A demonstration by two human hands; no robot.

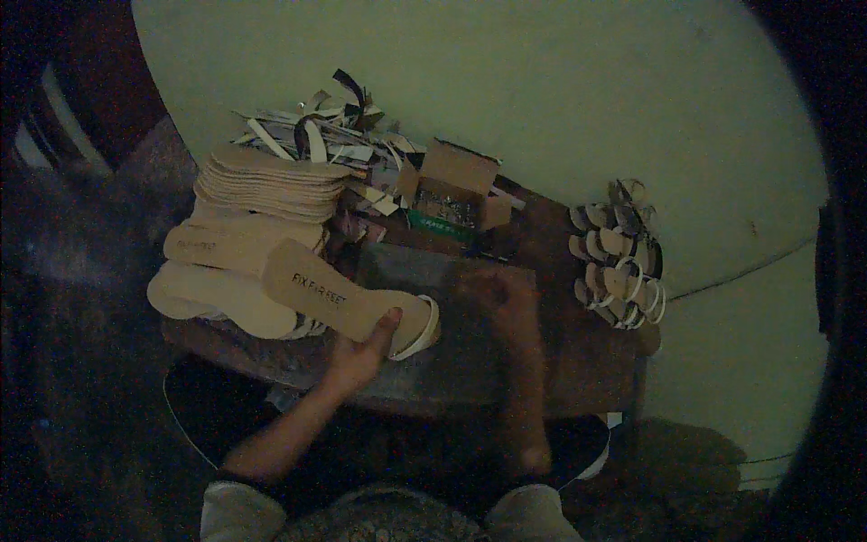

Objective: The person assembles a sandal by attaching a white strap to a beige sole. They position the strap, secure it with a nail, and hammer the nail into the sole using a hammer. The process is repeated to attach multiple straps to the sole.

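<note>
My left hand (363, 350) is closed round the front part of a tan sandal sole (339, 298), its thumb lying on top. A white strap (428, 332) crosses the toe end of this sole, and dark lettering marks the footbed. The heel end points up and left, over a stack of similar tan soles (221, 287). My right hand (501, 294) is apart from the sole, above the right part of a dark flat board (470, 361). Blur and dim light hide its fingers and whatever they may hold.
Another pile of tan soles (266, 185) rises at the table's back left. Behind it lie loose strip scraps (312, 135). An open cardboard box (461, 172) with small shiny pieces stands at the back. Several strapped sandals (619, 262) are stacked at the right edge, near a pale wall (560, 81).
</note>
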